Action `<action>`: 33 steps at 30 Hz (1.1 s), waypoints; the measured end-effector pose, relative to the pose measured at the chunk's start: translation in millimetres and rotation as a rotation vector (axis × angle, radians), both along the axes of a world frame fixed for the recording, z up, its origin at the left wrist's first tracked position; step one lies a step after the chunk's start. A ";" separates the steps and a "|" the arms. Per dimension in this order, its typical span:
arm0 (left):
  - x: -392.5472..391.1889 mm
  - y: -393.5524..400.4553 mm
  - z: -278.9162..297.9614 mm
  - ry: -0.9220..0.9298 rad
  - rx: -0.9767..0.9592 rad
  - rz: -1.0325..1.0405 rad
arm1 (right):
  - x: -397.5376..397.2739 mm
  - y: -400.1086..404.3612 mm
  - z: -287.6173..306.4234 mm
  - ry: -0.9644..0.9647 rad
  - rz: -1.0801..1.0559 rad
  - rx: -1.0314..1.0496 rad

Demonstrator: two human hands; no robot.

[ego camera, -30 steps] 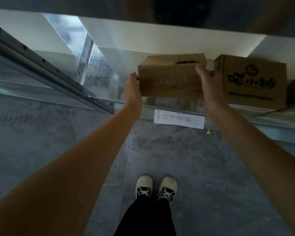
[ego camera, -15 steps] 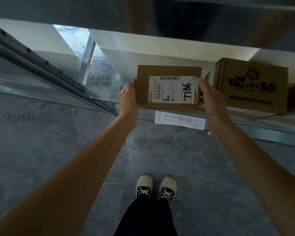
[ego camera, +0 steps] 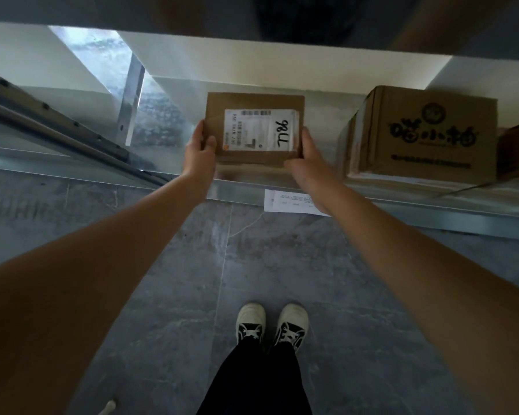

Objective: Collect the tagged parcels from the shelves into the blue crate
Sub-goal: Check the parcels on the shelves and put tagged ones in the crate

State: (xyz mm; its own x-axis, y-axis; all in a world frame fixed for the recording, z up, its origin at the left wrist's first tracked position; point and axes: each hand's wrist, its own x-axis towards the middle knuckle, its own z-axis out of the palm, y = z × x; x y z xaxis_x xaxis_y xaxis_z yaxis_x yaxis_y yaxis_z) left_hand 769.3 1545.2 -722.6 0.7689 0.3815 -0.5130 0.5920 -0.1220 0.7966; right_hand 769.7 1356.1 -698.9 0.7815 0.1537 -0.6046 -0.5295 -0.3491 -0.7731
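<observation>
Parcel (ego camera: 253, 130): I see it held between both hands, label up.
Left hand (ego camera: 200, 151): thumb curled onto its left edge.
Right hand (ego camera: 307, 158): fingers gripping its right edge.

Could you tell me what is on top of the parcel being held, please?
A white shipping label with a barcode and handwritten digits covers most of the parcel's upward face. The cardboard beneath the label is hidden.

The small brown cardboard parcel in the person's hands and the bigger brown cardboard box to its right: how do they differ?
The small brown cardboard parcel is held at each side by the left hand and right hand; the bigger brown cardboard box sits untouched on the metal shelf. The parcel carries a white shipping label with handwritten marks; the box shows printed dark characters and a round logo instead. The parcel looks flatter and smaller. Both are plain brown cardboard.
</observation>
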 end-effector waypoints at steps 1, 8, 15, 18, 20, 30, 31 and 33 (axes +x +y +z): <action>-0.1 2.4 0.8 0.003 -0.007 0.006 | 2.4 3.4 -0.6 0.000 0.007 0.010; -4.4 -31.7 25.8 -0.218 0.627 -0.016 | -21.2 -49.1 16.1 -0.518 -0.430 -0.271; -15.5 -177.9 31.0 -0.108 -0.110 -0.277 | -12.7 -202.4 12.4 -0.373 -0.583 -0.666; -7.0 -215.9 30.9 0.144 -0.282 -0.257 | -13.1 -226.2 1.5 -0.018 -0.577 -0.420; -6.5 -223.6 27.2 0.206 -0.375 -0.229 | -19.9 -229.7 -2.2 0.051 -0.525 -0.364; -24.6 -198.9 64.1 -0.015 -0.348 -0.020 | -54.9 -234.8 44.0 0.004 -0.729 0.064; -27.1 -199.2 70.3 -0.043 -0.343 0.010 | -56.7 -235.3 48.4 -0.011 -0.739 0.058; -32.7 -201.1 75.7 -0.082 -0.330 0.047 | -59.8 -234.0 54.0 -0.030 -0.767 0.049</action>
State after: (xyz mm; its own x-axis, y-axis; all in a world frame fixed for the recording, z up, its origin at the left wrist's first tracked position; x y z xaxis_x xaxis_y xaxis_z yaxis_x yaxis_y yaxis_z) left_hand 736.7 1344.1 -646.9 0.7980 0.2416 -0.5521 0.5235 0.1759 0.8337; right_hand 709.9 1122.1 -644.8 0.6959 -0.4120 -0.5882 -0.5884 0.1424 -0.7959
